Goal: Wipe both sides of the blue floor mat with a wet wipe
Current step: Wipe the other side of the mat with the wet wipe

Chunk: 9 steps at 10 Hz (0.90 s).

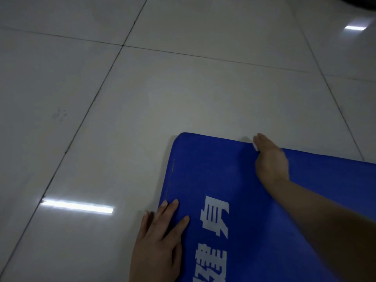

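The blue floor mat (pixel 234 176) with white printed characters lies on the tiled floor at the lower right, its rounded far-left corner in view. My left hand (pixel 160 237) rests on the mat's left edge with straight fingers, some on the mat and some on the floor beside it. My right hand (pixel 270 161) is at the mat's far edge, its fingers curled over that edge, which bends slightly there. A small bit of white wet wipe (pixel 255 146) shows at the fingers of that hand; the rest of the wipe is hidden.
Glossy pale floor tiles (pixel 142 98) with dark grout lines spread to the left and beyond the mat, with light reflections on them. A dark object (pixel 362 2) sits at the top right corner.
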Each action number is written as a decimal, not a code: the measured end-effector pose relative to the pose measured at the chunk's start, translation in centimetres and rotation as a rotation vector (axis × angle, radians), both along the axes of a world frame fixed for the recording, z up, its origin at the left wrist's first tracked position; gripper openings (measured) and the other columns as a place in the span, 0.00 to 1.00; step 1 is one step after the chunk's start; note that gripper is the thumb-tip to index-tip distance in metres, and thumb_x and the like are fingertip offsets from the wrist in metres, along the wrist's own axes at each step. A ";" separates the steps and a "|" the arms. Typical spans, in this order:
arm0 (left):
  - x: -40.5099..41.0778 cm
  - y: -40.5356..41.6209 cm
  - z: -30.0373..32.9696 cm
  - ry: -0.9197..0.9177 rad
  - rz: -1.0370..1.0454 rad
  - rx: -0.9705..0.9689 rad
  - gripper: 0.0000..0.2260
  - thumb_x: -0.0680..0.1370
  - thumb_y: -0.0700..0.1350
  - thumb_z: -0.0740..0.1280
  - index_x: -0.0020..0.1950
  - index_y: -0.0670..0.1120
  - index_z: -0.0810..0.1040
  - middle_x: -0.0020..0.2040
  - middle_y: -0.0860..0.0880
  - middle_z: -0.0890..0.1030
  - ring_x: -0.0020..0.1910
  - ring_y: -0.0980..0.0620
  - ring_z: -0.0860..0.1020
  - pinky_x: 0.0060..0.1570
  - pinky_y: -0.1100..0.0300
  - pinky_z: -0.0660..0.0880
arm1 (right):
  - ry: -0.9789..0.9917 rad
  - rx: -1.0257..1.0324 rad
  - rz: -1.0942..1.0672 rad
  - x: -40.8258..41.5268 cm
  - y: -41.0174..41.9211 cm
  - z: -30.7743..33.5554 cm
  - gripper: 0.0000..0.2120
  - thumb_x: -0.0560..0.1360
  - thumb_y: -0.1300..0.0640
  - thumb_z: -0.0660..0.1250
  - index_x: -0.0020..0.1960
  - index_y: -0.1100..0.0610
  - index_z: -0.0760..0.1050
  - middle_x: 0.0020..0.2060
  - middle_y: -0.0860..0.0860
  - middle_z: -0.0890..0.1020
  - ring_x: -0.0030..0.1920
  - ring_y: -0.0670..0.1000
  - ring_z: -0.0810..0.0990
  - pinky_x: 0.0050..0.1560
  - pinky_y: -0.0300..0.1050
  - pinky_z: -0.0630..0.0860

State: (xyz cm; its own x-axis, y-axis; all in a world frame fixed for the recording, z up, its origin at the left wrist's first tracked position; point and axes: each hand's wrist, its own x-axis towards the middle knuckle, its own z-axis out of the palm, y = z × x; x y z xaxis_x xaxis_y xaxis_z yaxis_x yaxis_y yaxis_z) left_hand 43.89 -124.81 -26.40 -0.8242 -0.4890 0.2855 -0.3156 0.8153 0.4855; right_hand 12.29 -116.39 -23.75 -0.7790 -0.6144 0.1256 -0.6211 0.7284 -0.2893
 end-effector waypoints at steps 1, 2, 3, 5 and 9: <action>0.2 0.1 -0.1 0.003 -0.010 0.021 0.16 0.80 0.48 0.51 0.65 0.55 0.71 0.74 0.52 0.65 0.72 0.49 0.64 0.71 0.48 0.57 | -0.089 -0.033 0.111 5.5 -2.5 -0.2 0.21 0.80 0.67 0.54 0.72 0.58 0.66 0.70 0.51 0.69 0.70 0.50 0.67 0.69 0.38 0.60; 0.1 0.0 -0.1 -0.003 -0.017 0.046 0.20 0.73 0.46 0.57 0.65 0.56 0.71 0.74 0.54 0.63 0.75 0.53 0.59 0.71 0.50 0.55 | -0.052 -0.120 0.397 11.0 -3.1 -1.0 0.17 0.78 0.63 0.61 0.66 0.54 0.73 0.67 0.51 0.74 0.66 0.48 0.73 0.70 0.34 0.59; 0.0 0.0 0.0 -0.008 -0.011 0.059 0.21 0.72 0.46 0.58 0.65 0.56 0.71 0.73 0.52 0.66 0.76 0.55 0.57 0.71 0.51 0.55 | -0.127 -0.044 0.654 8.5 -0.1 -0.5 0.29 0.67 0.75 0.63 0.66 0.60 0.73 0.66 0.53 0.75 0.65 0.53 0.74 0.71 0.37 0.60; 0.1 0.0 -0.2 -0.023 -0.022 0.063 0.20 0.74 0.47 0.58 0.65 0.55 0.71 0.72 0.50 0.67 0.73 0.49 0.63 0.71 0.48 0.56 | -0.126 -0.041 -0.056 -1.9 5.2 1.9 0.29 0.76 0.73 0.56 0.75 0.56 0.61 0.74 0.49 0.63 0.70 0.52 0.68 0.63 0.41 0.67; 0.1 0.1 -0.2 -0.011 -0.015 0.073 0.21 0.73 0.46 0.58 0.66 0.54 0.71 0.73 0.51 0.67 0.73 0.49 0.63 0.72 0.46 0.56 | 0.031 0.155 -0.098 -0.8 8.8 1.6 0.24 0.78 0.69 0.55 0.73 0.58 0.65 0.72 0.55 0.67 0.70 0.58 0.67 0.69 0.50 0.64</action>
